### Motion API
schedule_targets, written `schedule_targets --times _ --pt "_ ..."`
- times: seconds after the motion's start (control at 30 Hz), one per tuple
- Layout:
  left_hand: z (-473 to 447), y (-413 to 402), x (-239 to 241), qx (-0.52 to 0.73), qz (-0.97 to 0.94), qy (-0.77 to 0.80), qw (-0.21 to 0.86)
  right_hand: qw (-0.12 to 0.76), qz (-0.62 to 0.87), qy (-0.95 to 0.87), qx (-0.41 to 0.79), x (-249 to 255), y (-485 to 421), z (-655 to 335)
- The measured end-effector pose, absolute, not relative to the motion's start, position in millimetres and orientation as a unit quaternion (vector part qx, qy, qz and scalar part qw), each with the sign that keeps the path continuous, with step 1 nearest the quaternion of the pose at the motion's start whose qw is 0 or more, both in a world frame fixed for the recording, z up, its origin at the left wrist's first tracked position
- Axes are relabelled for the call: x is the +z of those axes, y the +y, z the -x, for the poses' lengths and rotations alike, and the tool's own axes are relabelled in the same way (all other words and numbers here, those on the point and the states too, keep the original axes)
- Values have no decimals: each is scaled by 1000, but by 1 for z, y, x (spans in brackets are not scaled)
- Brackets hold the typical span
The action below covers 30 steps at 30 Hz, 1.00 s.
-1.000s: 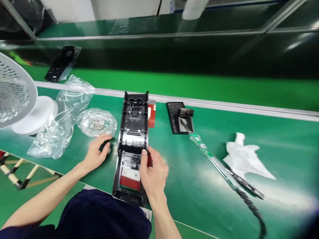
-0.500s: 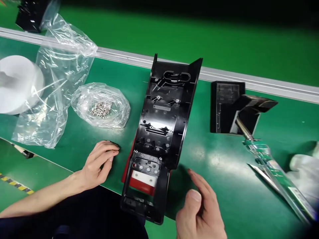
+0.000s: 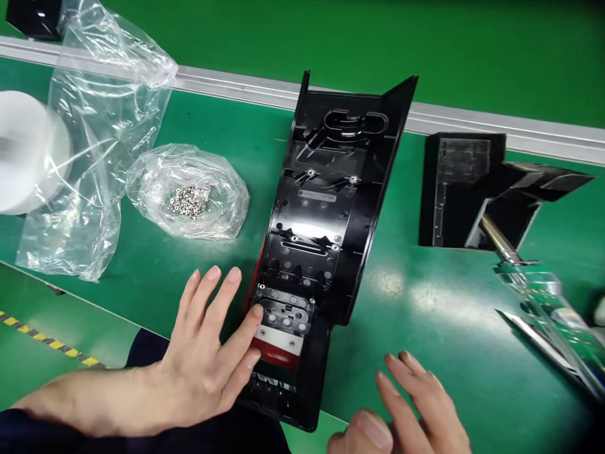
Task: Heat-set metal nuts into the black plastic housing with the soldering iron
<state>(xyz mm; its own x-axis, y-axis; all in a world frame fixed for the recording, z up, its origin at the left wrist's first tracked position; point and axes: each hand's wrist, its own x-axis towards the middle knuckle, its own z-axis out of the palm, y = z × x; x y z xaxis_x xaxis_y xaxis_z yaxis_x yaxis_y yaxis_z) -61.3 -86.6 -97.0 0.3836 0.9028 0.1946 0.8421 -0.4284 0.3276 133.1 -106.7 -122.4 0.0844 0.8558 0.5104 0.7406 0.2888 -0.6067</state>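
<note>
A long black plastic housing (image 3: pixel 326 214) lies inside-up on the green table (image 3: pixel 425 315), with a red and white piece at its near end. My left hand (image 3: pixel 208 353) is spread flat, its fingertips resting on the housing's near left edge. My right hand (image 3: pixel 406 410) hovers empty at the bottom, fingers apart, just right of the housing and not touching it.
A clear bag of small metal screws (image 3: pixel 186 200) lies left of the housing, beside a bigger crumpled clear bag (image 3: pixel 89 157) and a white round base (image 3: pixel 26 151). To the right stand a black block (image 3: pixel 460 189) and a tool with a metal shaft (image 3: pixel 529 277). A metal rail (image 3: pixel 227 82) borders the far side.
My left hand moved right from the table onto the housing's near left edge and spread open. My right hand stayed low and empty. The view shifted closer.
</note>
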Motion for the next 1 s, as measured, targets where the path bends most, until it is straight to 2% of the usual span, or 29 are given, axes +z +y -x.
schedule_targets --times 0.13,0.4,0.63,0.73,1.0 --pt "46 -83 -94 78 -823 559 59 361 592 -708 135 -107 -114 -128" --pt "36 -81 -101 46 -815 575 47 471 590 -643 130 -125 -114 -118" --pt "37 -77 -100 65 -820 568 45 454 594 -644 160 -124 -119 -119" --pt "39 -78 -98 92 -826 555 42 450 589 -650 166 -125 -123 -119" --pt "76 -105 -89 287 -811 504 76 468 592 -640 141 -127 -126 -126"
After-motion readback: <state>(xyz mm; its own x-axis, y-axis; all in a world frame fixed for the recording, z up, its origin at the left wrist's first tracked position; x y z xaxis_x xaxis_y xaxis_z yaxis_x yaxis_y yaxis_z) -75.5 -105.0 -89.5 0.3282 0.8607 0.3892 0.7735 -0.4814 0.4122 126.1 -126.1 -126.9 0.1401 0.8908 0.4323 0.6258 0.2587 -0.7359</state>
